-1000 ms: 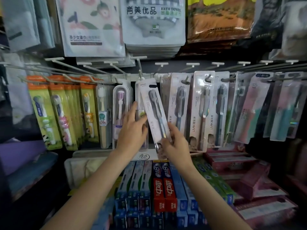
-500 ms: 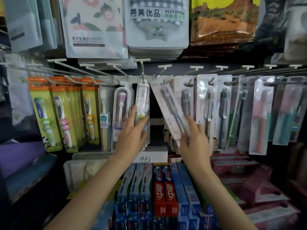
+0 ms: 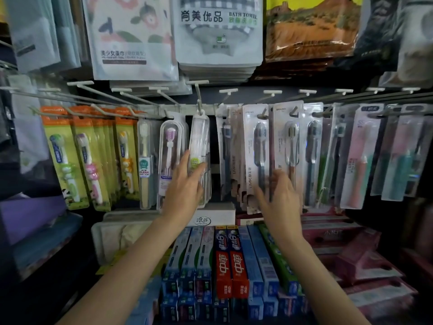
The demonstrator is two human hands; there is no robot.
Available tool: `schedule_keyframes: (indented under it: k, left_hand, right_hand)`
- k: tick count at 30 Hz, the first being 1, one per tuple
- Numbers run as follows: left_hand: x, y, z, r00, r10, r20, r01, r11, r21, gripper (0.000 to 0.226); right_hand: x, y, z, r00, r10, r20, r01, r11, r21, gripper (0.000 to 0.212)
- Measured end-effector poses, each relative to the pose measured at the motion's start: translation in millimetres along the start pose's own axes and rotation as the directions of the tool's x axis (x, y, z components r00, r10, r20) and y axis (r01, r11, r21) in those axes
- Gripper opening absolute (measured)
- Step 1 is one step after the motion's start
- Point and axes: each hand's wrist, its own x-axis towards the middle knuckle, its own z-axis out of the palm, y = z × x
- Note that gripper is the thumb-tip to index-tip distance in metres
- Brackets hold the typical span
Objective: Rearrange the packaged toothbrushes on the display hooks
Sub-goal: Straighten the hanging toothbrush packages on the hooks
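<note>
White-carded toothbrush packs [image 3: 255, 158] hang in a tight bunch on the middle display hooks [image 3: 263, 114], dark-bristled heads showing through the blisters. My right hand [image 3: 278, 198] is at their lower ends, fingers spread and relaxed against the cards, touching but not gripping anything I can make out; the fingertips are motion-blurred, so whether a thumb pinches a card edge I cannot tell. My left hand [image 3: 187, 184] lies with straight fingers against the clear hard-case toothbrush [image 3: 199, 156] hanging alone on its own hook to the left, steadying it, not clamped.

A dark gap separates that clear case from the white packs. Further left: a pink-bristled cased brush [image 3: 169, 160], a brush with a "CLEAN" label [image 3: 144, 160], then green-and-orange children's toothbrush cards [image 3: 93, 160]. To the right, pink and teal packs [image 3: 365, 160]. Toothpaste boxes [image 3: 230, 261] stacked on the shelf below; bath towel packets [image 3: 218, 31] above.

Risks from here, as I judge them: the front white pack sits near the hook's tip, and a push at its bottom would swing it and could lift its hang-hole off, dropping it onto the toothpaste. The bunch is crowded, so sliding one card may drag its neighbours askew. My left-hand pressure could swing the clear case likewise.
</note>
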Motion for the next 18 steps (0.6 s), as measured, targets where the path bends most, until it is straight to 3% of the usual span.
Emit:
schedule_keyframes:
  k: [3,5,9,12,15,18]
  left_hand:
    - [-1,3,0,0.999,-0.023,0.024,0.022,0.999,0.024,0.057]
    - [-3,4,-1,0.999,-0.025,0.029,0.024,0.999,0.040,0.056]
    - [-6,6,-3,0.998,-0.055,0.026,0.055,0.998,0.021,0.057]
    - [-6,4,-2,0.998,-0.056,0.017,0.055,0.998,0.028,0.059]
    - [-6,3,-3,0.998,-0.064,0.016,0.064,0.998,0.005,0.058]
    - [-7,4,-3,0.997,-0.083,0.007,0.083,0.996,-0.011,0.058]
  right_hand:
    - [3,-6,9,0.998,0.004,0.059,0.004,0.990,-0.138,0.072]
    - [6,-7,12,0.998,0.006,0.062,0.006,0.980,-0.201,0.079]
    - [4,-9,7,0.995,0.072,0.064,-0.068,0.996,-0.058,0.083]
    - [-2,-11,0,0.995,0.080,0.065,-0.086,0.991,0.102,0.069]
    - [-2,-7,-10,0.997,0.029,0.078,-0.035,0.996,0.079,0.068]
    - [5,-3,-23,0.981,0.019,0.191,-0.032,0.997,0.064,0.074]
